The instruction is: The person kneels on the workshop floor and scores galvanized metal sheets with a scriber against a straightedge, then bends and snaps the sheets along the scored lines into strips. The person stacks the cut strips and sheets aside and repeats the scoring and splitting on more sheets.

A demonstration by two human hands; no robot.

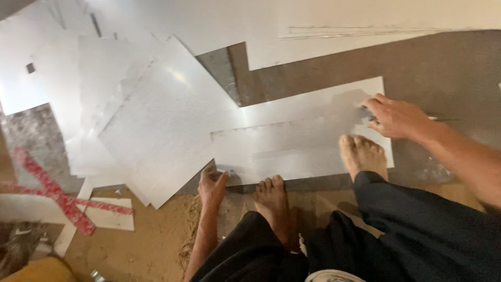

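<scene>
1. The person crouches barefoot on the floor over a long rectangular sheet of shiny grey metal, which lies flat across a darker metal plate.
2. The left hand rests at the sheet's near left corner, fingers curled loosely onto the edge and pressing down; it grips nothing that I can see.
3. The right hand sits at the sheet's far right end, fingers bent down against the surface. Something thin seems to poke out beside it, but I cannot tell whether the hand has hold of it.
4. The right foot stands on the sheet's right part; the left foot is just off its near edge, on the sandy brown floor.
5. To the left, a loose pile of pale metal sheets overlaps at angles, touching the long sheet's left end.
6. At far left, crossed red-patterned strips lie over white board pieces.
</scene>
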